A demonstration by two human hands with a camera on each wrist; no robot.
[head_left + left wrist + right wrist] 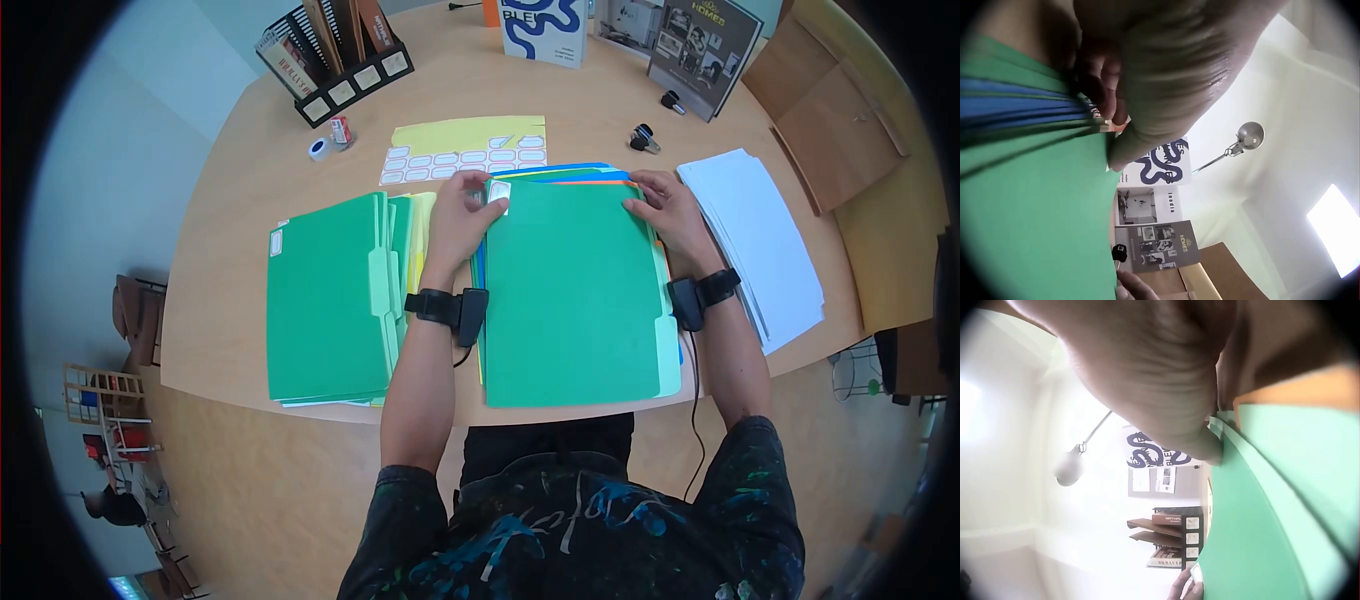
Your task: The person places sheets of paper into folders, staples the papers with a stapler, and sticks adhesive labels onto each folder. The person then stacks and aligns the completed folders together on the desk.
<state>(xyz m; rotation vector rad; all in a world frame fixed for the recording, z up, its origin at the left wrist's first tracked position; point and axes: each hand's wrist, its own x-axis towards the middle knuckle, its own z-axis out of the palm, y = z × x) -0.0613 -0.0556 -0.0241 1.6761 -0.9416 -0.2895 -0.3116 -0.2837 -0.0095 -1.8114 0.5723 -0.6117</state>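
The top green folder [575, 300] lies just on the near side of the label sheet [465, 160], over a stack whose blue and orange edges show at the far end. A small white label [499, 189] sits at its far left corner.

Our left hand [460, 222] grips that corner narrowly, thumb on the face and fingers beyond the edge. Our right hand [680, 218] has a similar close hold on the far right corner, thumb over the front. How firmly either presses, we cannot tell.

We judge the step to be handling the folder by its far corners. We do best to move both wrists together, pinch evenly and keep the left thumb from dragging the label. Level thumbs should keep the cover from bowing, and a light touch should spare the uneven edges below.

Left of the label sheet and nearer us is another green folder pile [325, 300]; right and nearer, white papers [755, 245]. Past its far left corner stands the black file holder [343, 92]; to its right lie binder clips [645, 140].
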